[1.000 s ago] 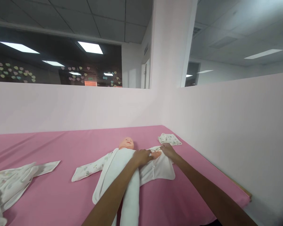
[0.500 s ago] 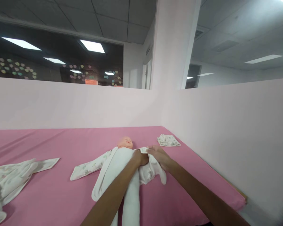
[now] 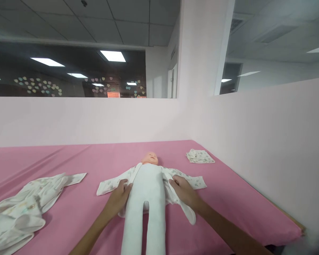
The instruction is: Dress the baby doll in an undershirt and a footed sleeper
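A baby doll (image 3: 146, 187) with a white cloth body lies on its back, its head away from me and its legs toward me. A white printed baby shirt (image 3: 195, 181) lies open under it, both sleeves spread out to the sides. On the doll's left edge as I see it, my left hand (image 3: 120, 196) has its fingers closed on the shirt's front panel. My right hand (image 3: 184, 191) pinches the opposite front panel beside the doll's body. The panel's lower corner hangs free below that hand.
A pink sheet (image 3: 77, 205) covers the surface. Crumpled baby clothes (image 3: 23, 209) lie at the left, and a folded printed cloth (image 3: 200, 156) near the right wall. Pale walls (image 3: 268, 131) with windows above close off the back and right side.
My hands have come away from the right sleeve, which now lies straight out. The left hand has moved to the doll's left side, the right hand down onto the right panel.
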Demonstrator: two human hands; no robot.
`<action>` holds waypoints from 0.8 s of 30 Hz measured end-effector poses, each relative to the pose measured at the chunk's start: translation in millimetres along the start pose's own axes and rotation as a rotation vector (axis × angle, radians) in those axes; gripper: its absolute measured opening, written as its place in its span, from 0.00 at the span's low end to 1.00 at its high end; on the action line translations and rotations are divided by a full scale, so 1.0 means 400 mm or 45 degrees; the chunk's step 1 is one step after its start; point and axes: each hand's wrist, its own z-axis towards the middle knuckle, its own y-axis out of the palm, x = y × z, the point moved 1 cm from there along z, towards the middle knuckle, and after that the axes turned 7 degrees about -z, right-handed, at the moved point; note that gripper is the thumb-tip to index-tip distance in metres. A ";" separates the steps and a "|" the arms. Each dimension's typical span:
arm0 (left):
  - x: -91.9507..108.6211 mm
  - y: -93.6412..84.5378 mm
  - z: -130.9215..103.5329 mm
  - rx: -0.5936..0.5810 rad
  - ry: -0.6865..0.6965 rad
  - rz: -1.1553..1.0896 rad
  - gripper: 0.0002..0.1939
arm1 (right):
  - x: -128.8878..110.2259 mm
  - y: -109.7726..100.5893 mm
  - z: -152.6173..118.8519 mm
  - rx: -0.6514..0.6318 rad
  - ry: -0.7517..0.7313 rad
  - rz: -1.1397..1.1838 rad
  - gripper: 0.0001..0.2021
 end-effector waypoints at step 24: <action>0.192 0.054 0.145 0.082 0.082 0.564 0.15 | -0.113 0.155 0.222 0.137 0.062 -0.206 0.14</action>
